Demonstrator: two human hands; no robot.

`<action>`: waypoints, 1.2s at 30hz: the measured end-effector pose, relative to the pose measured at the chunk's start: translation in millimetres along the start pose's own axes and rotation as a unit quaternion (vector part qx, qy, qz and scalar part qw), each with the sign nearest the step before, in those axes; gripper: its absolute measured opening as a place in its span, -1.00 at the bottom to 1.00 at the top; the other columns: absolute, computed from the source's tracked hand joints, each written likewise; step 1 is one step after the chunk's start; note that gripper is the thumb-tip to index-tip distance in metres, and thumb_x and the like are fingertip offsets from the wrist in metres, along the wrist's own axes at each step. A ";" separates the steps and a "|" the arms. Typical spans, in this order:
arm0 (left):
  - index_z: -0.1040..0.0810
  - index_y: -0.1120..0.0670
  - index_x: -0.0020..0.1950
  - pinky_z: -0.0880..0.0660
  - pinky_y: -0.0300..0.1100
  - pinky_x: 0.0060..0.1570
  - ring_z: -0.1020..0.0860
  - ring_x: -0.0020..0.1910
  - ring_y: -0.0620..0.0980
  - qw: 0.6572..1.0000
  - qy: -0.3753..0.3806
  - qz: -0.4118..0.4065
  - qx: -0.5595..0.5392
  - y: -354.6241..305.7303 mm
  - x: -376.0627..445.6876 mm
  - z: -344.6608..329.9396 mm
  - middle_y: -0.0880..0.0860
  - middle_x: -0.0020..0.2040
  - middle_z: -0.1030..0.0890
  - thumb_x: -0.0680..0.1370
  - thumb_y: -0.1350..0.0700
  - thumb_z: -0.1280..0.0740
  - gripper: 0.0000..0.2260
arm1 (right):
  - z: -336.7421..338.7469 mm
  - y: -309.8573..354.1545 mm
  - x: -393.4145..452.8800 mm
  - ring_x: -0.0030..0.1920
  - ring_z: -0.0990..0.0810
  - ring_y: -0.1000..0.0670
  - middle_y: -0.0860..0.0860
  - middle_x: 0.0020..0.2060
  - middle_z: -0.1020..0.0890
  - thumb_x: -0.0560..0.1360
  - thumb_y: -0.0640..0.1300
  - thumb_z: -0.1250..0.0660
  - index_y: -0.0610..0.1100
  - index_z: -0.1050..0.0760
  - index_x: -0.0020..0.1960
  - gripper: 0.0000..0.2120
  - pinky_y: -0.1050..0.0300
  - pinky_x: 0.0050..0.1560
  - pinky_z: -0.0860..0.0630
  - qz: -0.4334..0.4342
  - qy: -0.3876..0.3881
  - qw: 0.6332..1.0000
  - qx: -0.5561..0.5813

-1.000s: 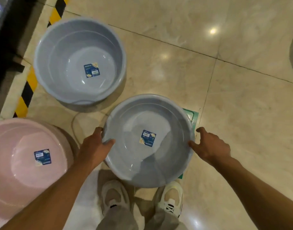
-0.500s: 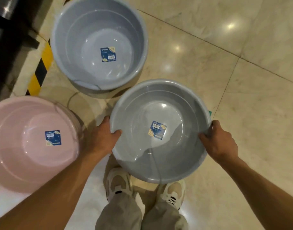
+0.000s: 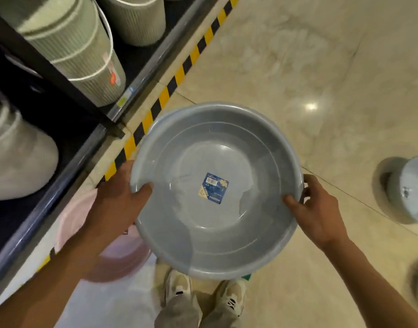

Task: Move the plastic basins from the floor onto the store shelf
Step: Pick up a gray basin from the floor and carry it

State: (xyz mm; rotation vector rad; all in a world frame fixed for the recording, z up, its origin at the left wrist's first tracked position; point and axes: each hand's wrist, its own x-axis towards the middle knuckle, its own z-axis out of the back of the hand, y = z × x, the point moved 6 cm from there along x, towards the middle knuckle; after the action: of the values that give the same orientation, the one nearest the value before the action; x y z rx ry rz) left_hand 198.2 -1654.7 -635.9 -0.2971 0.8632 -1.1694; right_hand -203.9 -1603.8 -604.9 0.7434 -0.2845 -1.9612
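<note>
I hold a grey plastic basin (image 3: 191,233) with a blue label in its bottom, lifted off the floor at about waist height. My left hand (image 3: 118,200) grips its left rim, thumb inside. My right hand (image 3: 314,209) grips the right rim the same way. A pink basin (image 3: 113,259) stands on the floor below my left arm, mostly hidden by the arm and the grey basin. The dark store shelf (image 3: 61,176) runs along the left, its metal front edge close to my left hand.
Ribbed grey-green bins (image 3: 85,58) and a pale rounded container (image 3: 16,162) stand on the shelf. Yellow-black tape (image 3: 179,74) marks the floor by the shelf. A light blue basin (image 3: 409,190) lies at the right edge. My shoes (image 3: 203,294) are below.
The grey basin has come up from the floor with both hands on its rim. My view has swung left to the shelf; the other grey basin is out of sight.
</note>
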 end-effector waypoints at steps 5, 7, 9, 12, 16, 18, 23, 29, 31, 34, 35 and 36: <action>-0.47 -0.31 0.02 -0.35 -0.52 -0.61 -0.60 -0.24 -0.36 0.998 -0.049 -0.003 -0.025 -18.6 14.5 48.4 -0.35 -0.21 -0.61 0.48 -0.06 -0.39 -0.81 | 2.7 55.4 26.3 -0.23 -0.57 -0.05 0.07 -0.15 -0.55 0.49 -0.04 -0.41 -0.05 -0.44 0.34 -0.55 0.06 -0.26 -0.49 0.031 0.002 0.999 0.011; -0.52 -0.15 0.12 -0.37 -0.51 -0.58 -0.62 -0.30 -0.22 0.998 -0.058 -0.001 -0.022 -14.7 27.0 50.0 -0.24 -0.24 -0.60 0.52 -0.01 -0.42 -0.80 | -8.7 69.0 45.1 -0.18 -0.58 -0.15 0.02 -0.15 -0.54 0.49 -0.04 -0.42 -0.07 -0.43 0.35 -0.54 -0.04 -0.19 -0.54 0.036 0.012 0.999 0.002; -0.54 -0.01 0.21 -0.57 -0.28 -0.39 -0.63 -0.23 -0.11 0.999 -0.048 0.013 -0.010 -4.1 46.7 42.4 -0.14 -0.15 -0.62 0.55 0.01 -0.41 -0.74 | -25.1 75.4 68.9 -0.16 -0.58 -0.17 0.01 -0.14 -0.54 0.50 -0.03 -0.41 -0.07 -0.43 0.35 -0.54 -0.04 -0.18 -0.53 0.041 0.024 0.999 -0.010; -0.49 0.01 0.33 -0.67 0.11 -0.03 -0.65 -0.02 0.08 0.997 -0.020 0.068 0.011 15.1 78.9 23.9 0.02 0.05 -0.65 0.58 -0.06 -0.38 -0.65 | -54.9 75.9 111.3 -0.16 -0.59 -0.16 0.00 -0.07 -0.59 0.50 0.04 -0.41 -0.01 -0.43 0.37 -0.53 -0.07 -0.16 -0.57 0.056 0.044 0.997 -0.039; -0.48 0.00 0.32 -0.58 0.08 -0.04 -0.57 -0.05 0.04 0.992 -0.034 0.105 0.054 39.8 127.6 -3.1 0.00 0.03 -0.60 0.58 -0.09 -0.36 -0.65 | -102.5 67.5 176.0 -0.15 -0.57 -0.10 0.06 -0.05 -0.60 0.50 0.10 -0.39 0.06 -0.40 0.40 -0.51 0.00 -0.21 -0.50 0.079 0.083 0.991 -0.071; -0.47 -0.03 0.31 -0.64 0.09 -0.05 -0.61 -0.05 0.08 0.989 -0.025 0.130 0.070 51.6 149.5 -19.6 0.03 0.02 -0.62 0.58 -0.12 -0.34 -0.66 | -127.6 60.8 205.6 -0.13 -0.54 -0.06 0.04 -0.02 -0.64 0.50 0.14 -0.37 0.10 -0.39 0.40 -0.50 -0.01 -0.19 -0.52 0.088 0.104 0.986 -0.092; -0.45 0.05 0.33 -0.62 0.12 0.05 -0.63 0.08 0.25 0.979 -0.025 0.189 0.076 90.3 190.2 -58.3 0.15 0.14 -0.64 0.57 -0.06 -0.38 -0.62 | -190.1 47.2 253.7 -0.11 -0.53 -0.05 0.03 -0.04 -0.65 0.52 0.16 -0.32 0.23 -0.29 0.46 -0.47 -0.03 -0.17 -0.55 0.082 0.124 0.984 -0.095; -0.46 0.19 0.30 -0.55 0.09 0.10 -0.61 0.14 0.31 0.974 -0.005 0.211 0.084 136.7 213.7 -101.0 0.28 0.17 -0.65 0.56 0.02 -0.43 -0.61 | -244.0 17.5 273.6 -0.14 -0.51 -0.10 -0.01 -0.04 -0.61 0.56 0.21 -0.21 0.23 -0.20 0.49 -0.47 0.05 -0.24 -0.39 0.048 0.132 0.972 -0.187; -0.46 0.19 0.29 -0.50 0.02 0.04 -0.61 0.13 0.29 0.976 -0.013 0.199 0.085 145.4 224.6 -113.4 0.28 0.16 -0.64 0.56 0.04 -0.43 -0.62 | -259.0 6.7 277.5 -0.17 -0.45 -0.08 -0.02 -0.04 -0.60 0.57 0.20 -0.20 0.19 -0.20 0.50 -0.48 0.05 -0.25 -0.36 0.035 0.129 0.974 -0.185; -0.46 0.18 0.27 -0.41 -0.06 -0.10 -0.60 0.10 0.28 0.978 -0.022 0.186 0.093 154.5 237.8 -127.0 0.26 0.14 -0.62 0.56 0.05 -0.42 -0.64 | -274.2 -2.9 285.4 -0.18 -0.43 -0.10 -0.04 -0.06 -0.56 0.58 0.16 -0.21 0.17 -0.21 0.50 -0.49 0.04 -0.25 -0.34 0.016 0.125 0.974 -0.189; -0.46 0.18 0.27 -0.40 -0.07 -0.11 -0.60 0.10 0.28 0.978 -0.022 0.185 0.096 157.2 241.3 -131.6 0.26 0.14 -0.62 0.57 0.04 -0.42 -0.64 | -276.8 -4.8 287.3 -0.19 -0.43 -0.11 -0.05 -0.07 -0.54 0.58 0.15 -0.20 0.18 -0.21 0.50 -0.49 0.03 -0.25 -0.34 0.014 0.120 0.974 -0.191; -0.45 0.17 0.27 -0.41 -0.06 -0.11 -0.60 0.11 0.29 0.978 -0.020 0.185 0.096 159.9 244.8 -136.5 0.25 0.15 -0.62 0.57 0.04 -0.41 -0.64 | -279.0 -6.6 289.6 -0.20 -0.43 -0.12 -0.04 -0.09 -0.51 0.57 0.15 -0.20 0.18 -0.21 0.49 -0.50 0.02 -0.25 -0.34 0.013 0.113 0.975 -0.192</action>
State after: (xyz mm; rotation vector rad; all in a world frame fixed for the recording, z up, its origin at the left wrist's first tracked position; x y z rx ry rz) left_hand 238.3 -1779.7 -930.6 0.0021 0.7257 -0.8862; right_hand -134.6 -1819.8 -937.1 0.6920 0.2170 -1.8113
